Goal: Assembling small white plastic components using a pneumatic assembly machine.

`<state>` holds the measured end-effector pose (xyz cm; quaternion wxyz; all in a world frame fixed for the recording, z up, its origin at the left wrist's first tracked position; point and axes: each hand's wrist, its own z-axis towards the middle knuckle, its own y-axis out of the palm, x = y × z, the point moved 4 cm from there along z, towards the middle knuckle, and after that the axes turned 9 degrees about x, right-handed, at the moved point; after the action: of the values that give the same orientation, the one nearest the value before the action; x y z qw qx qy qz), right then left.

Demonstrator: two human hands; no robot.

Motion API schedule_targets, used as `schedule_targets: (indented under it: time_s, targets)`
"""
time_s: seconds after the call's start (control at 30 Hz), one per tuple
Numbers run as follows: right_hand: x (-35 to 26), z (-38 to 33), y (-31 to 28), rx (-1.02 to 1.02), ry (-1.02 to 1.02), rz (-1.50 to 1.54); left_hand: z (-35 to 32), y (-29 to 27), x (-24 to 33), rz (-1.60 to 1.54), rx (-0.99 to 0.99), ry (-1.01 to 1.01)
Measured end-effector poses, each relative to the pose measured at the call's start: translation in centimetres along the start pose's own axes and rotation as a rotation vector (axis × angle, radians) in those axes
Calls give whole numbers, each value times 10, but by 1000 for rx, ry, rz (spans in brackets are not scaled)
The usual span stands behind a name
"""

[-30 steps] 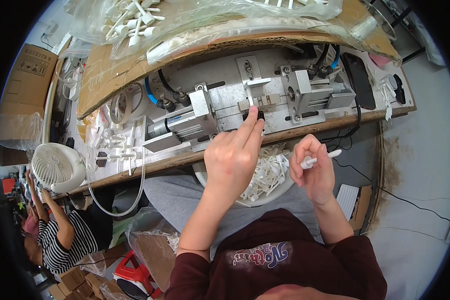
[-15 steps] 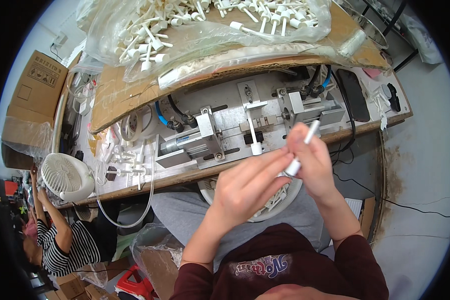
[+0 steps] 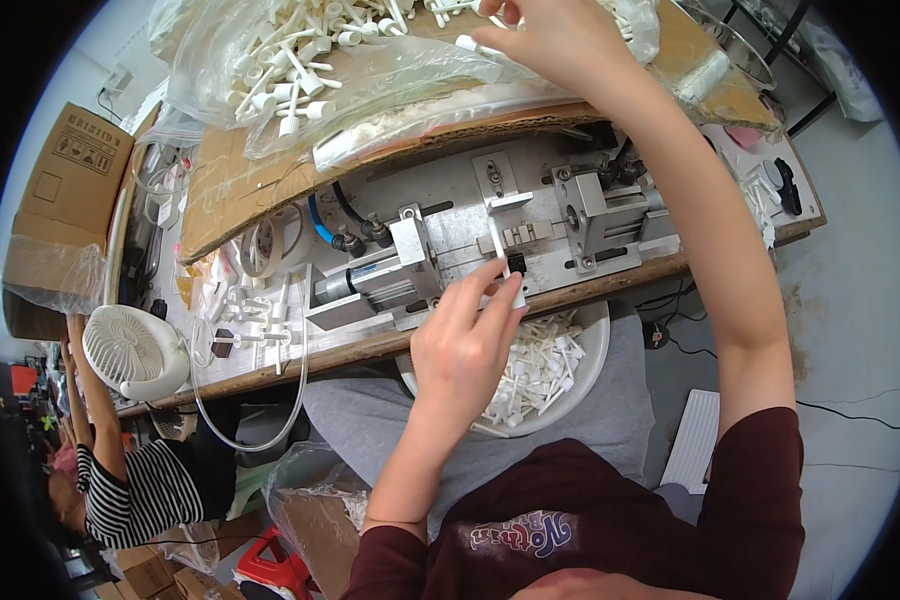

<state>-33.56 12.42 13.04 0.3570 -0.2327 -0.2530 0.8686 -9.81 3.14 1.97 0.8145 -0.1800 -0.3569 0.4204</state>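
Observation:
My left hand [image 3: 467,325] is at the metal jig [image 3: 520,236] in the middle of the bench. Its fingertips pinch the near end of a white plastic rod piece [image 3: 502,246], which lies across the jig. My right hand [image 3: 530,32] reaches over the far cardboard sheet to the heap of white plastic pieces [image 3: 305,70], thin rods with cup-shaped ends. Its thumb and a finger are apart, with nothing visible between them; the top edge cuts off part of the hand. One loose cup end lies beside the thumb.
A round white basket [image 3: 602,345] of similar pieces sits on my lap. Metal cylinder clamps [image 3: 390,272] with hoses flank the jig. At left stand a white fan [image 3: 135,352], tape rolls [image 3: 263,250] and a cardboard box [image 3: 70,185]. A co-worker in stripes [image 3: 140,490] is at far left.
Both hands were together over the basket with a white piece between them. Now the left has moved to the piece on the jig, and the right has gone up to the heap.

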Motion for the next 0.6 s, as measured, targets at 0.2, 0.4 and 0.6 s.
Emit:
schedule_targets:
  time_s: [0.2, 0.4, 0.6]
  targets:
    - [2, 7, 27, -424, 81, 94, 2, 9, -1, 180, -33, 77]
    - [-33, -24, -37, -46, -85, 463, 5, 8, -3, 157, -70, 55]
    - [-45, -97, -68, 204, -510, 444, 7, 3, -5, 64, -106, -42]
